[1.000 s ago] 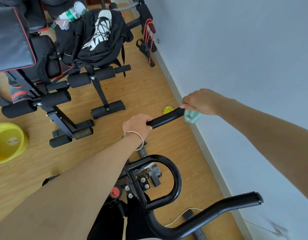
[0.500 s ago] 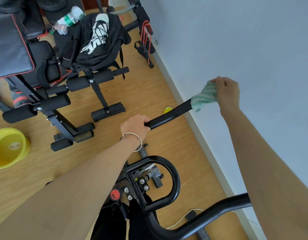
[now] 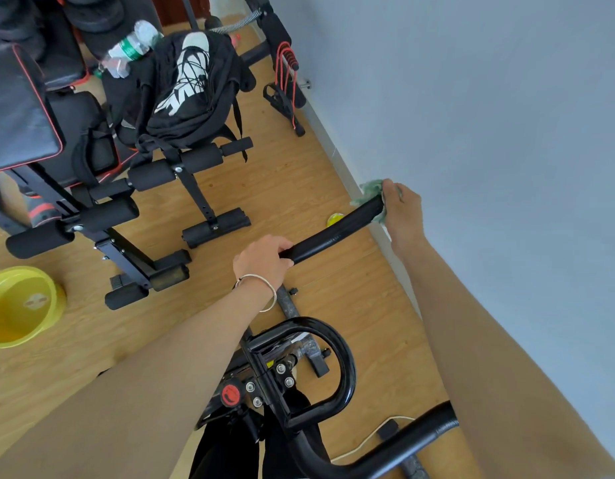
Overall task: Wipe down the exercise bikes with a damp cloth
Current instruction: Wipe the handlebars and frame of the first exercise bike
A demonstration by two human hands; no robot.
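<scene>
The black exercise bike (image 3: 333,357) fills the lower middle, its handlebars reaching up and to the right. My left hand (image 3: 262,259) grips the near part of the far handlebar grip (image 3: 333,233). A green cloth (image 3: 370,191) is wrapped over that grip's tip, and my right hand (image 3: 402,205) holds it there with curled fingers. The near handlebar (image 3: 413,440) runs under my right forearm.
A black weight bench (image 3: 126,188) with a backpack (image 3: 185,95) and a water bottle (image 3: 129,50) stands at the upper left. A yellow basin (image 3: 22,305) sits on the wooden floor at the left. The pale wall (image 3: 489,133) is close on the right, and a small yellow object (image 3: 334,219) lies by the skirting.
My right hand had lifted the cloth up and off the grip's end; now it has come back down and wraps the cloth over the tip. My left hand has stayed on the grip.
</scene>
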